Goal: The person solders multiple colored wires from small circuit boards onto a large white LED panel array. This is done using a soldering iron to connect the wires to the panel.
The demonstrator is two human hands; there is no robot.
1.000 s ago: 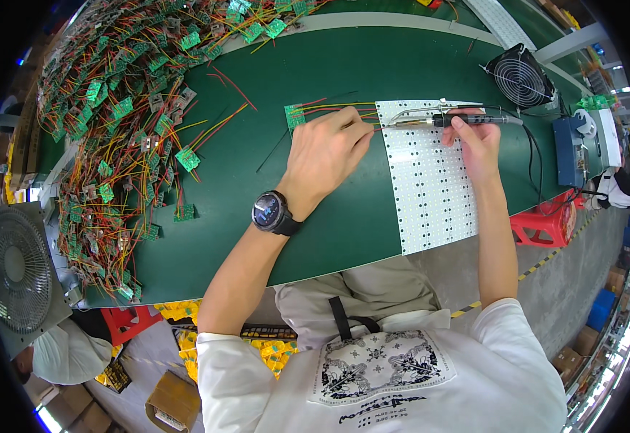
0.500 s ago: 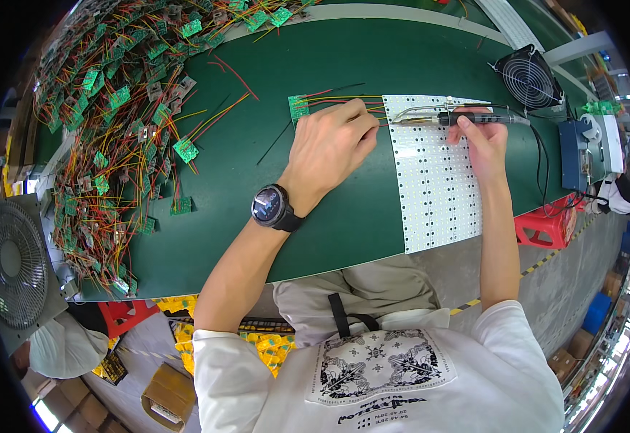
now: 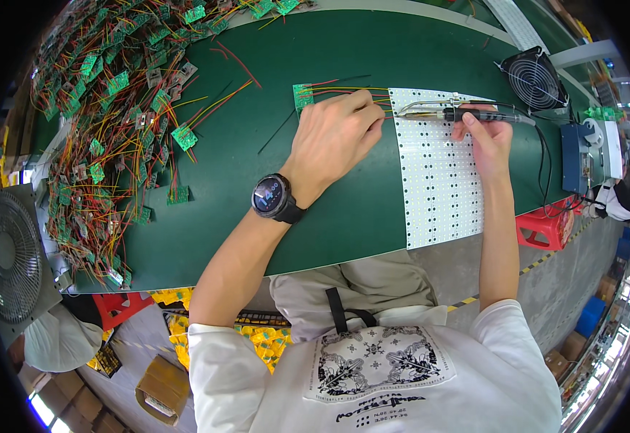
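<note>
My left hand (image 3: 338,133) reaches over the bench with its fingers pinched together at the left edge of a white LED panel (image 3: 441,187). A thin wire appears to be held in them; the fingertips are partly hidden. Beside the knuckles lies a small green circuit board (image 3: 303,94), its red, yellow and black wires running toward the panel. My right hand (image 3: 490,138) grips a soldering iron (image 3: 468,114) by its black handle. The iron lies nearly level over the upper part of the panel, tip pointing left at the panel's edge, near the left fingers. A thin metal tube runs along the iron.
A big heap of wired green circuit boards (image 3: 106,144) covers the bench's left side. At the right stand a black fan (image 3: 534,81) and a blue soldering station (image 3: 573,157). A grey fan (image 3: 13,252) is at far left. Red stools (image 3: 542,232) stand below the bench.
The view has shifted slightly. Both hands remain almost in place against the panel, with the iron's tip still at its left edge.
</note>
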